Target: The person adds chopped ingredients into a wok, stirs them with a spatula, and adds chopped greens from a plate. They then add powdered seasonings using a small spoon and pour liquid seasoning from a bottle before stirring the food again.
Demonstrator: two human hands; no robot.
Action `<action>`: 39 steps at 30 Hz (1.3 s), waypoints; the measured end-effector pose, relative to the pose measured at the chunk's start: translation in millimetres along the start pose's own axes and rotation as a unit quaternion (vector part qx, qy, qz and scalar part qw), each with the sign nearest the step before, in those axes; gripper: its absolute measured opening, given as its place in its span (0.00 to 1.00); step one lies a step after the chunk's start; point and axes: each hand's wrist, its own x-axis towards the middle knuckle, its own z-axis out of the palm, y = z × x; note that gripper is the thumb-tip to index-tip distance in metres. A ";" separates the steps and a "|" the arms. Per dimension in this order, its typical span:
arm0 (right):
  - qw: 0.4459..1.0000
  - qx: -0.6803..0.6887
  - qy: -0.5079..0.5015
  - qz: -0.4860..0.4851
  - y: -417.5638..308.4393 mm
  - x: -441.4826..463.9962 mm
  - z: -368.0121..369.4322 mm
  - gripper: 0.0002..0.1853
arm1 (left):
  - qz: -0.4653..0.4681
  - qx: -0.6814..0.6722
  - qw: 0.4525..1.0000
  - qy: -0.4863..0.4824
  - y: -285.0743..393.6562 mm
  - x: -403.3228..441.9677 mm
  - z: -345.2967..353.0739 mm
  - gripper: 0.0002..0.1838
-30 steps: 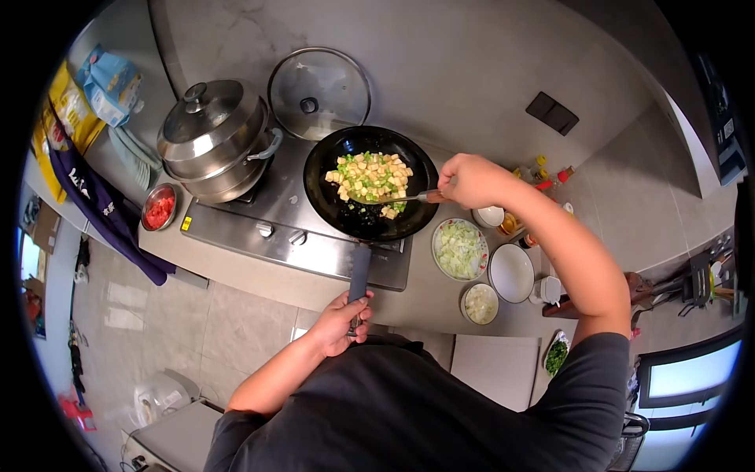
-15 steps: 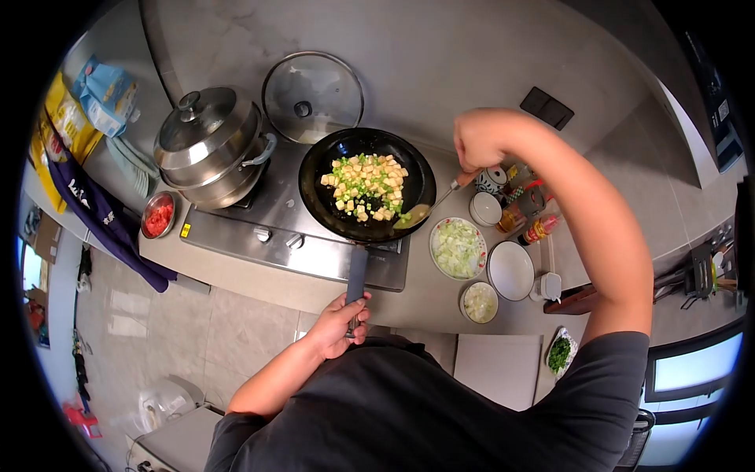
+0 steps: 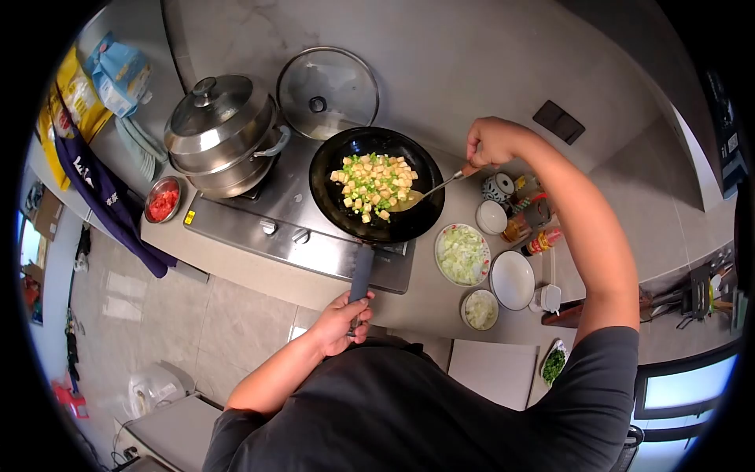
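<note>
My left hand [image 3: 343, 321] is wrapped round the grey handle of a black wok [image 3: 326, 206] on the stove. Pale cubes that look like tofu and chopped green pieces [image 3: 376, 182] lie heaped in the wok. High on the right, my right hand [image 3: 494, 143] grips the wooden end of a spatula [image 3: 443, 184]. Its blade rests in the wok, against the right side of the cubes. Just below that hand stand a patterned jar [image 3: 498, 187] and a small white bowl [image 3: 491, 217].
A steamer pot [image 3: 214, 149] stands left of the wok, with a glass lid [image 3: 292, 101] leaning behind. Right of the stove are a plate of chopped cabbage-like pieces [image 3: 462, 253], a bowl of chopped white pieces [image 3: 480, 309], an empty bowl [image 3: 513, 281] and bottles [image 3: 541, 241]. A red-filled bowl [image 3: 163, 200] sits left.
The spatula blade has moved from the wok's lower right rim inward to the cubes, and my right hand shifted slightly. The whole view has turned a little. My left hand keeps its hold.
</note>
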 end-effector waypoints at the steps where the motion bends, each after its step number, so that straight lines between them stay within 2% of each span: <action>1: 1.000 0.025 -0.001 0.005 7.7 -2.4 4.8 0.15 | -0.002 0.002 1.000 0.006 0.1 0.8 0.3 0.08; 2: 0.999 0.048 0.004 -0.002 17.9 -2.9 11.3 0.13 | -0.003 0.002 1.000 0.013 -0.6 1.0 0.7 0.08; 5: 1.000 0.003 0.022 -0.016 13.7 -23.0 11.0 0.12 | 0.003 0.005 1.000 0.021 -2.2 0.9 0.3 0.08; 8: 0.994 -0.104 0.025 -0.021 1.2 -28.4 0.4 0.11 | 0.001 0.006 1.000 0.016 -0.9 0.4 2.7 0.08; 12: 0.993 -0.097 0.069 -0.011 -16.1 -15.2 12.6 0.11 | -0.007 -0.003 1.000 0.015 -0.4 0.9 3.6 0.07; 15: 0.995 -0.074 0.060 -0.041 -4.3 -17.1 14.3 0.11 | -0.001 -0.005 1.000 0.014 -1.1 0.0 2.7 0.07; 18: 0.992 -0.116 0.035 -0.035 -12.3 -27.5 4.5 0.12 | 0.000 -0.011 1.000 0.012 -1.4 -0.7 2.7 0.07; 22: 0.988 -0.095 0.116 -0.037 -18.9 -7.9 27.6 0.08 | 0.001 -0.006 1.000 0.010 -1.3 1.9 3.6 0.07; 25: 0.990 -0.122 0.057 -0.044 -14.6 -23.3 16.7 0.09 | 0.003 -0.011 1.000 0.014 -1.4 -1.0 1.7 0.07; 28: 0.993 -0.098 0.039 -0.047 -10.7 -23.7 12.3 0.11 | 0.000 -0.014 1.000 0.017 -2.9 -0.2 2.4 0.07; 31: 0.996 -0.050 0.072 -0.026 -15.5 -15.0 19.9 0.13 | -0.004 -0.008 1.000 0.017 -1.8 0.0 4.7 0.07; 37: 1.000 -0.014 0.007 -0.007 2.2 -36.1 7.8 0.13 | 0.000 -0.009 1.000 0.018 -1.4 -0.1 2.9 0.07; 39: 0.997 -0.053 0.043 -0.043 7.5 -24.6 16.5 0.13 | 0.001 -0.006 1.000 0.014 -2.0 0.3 2.5 0.07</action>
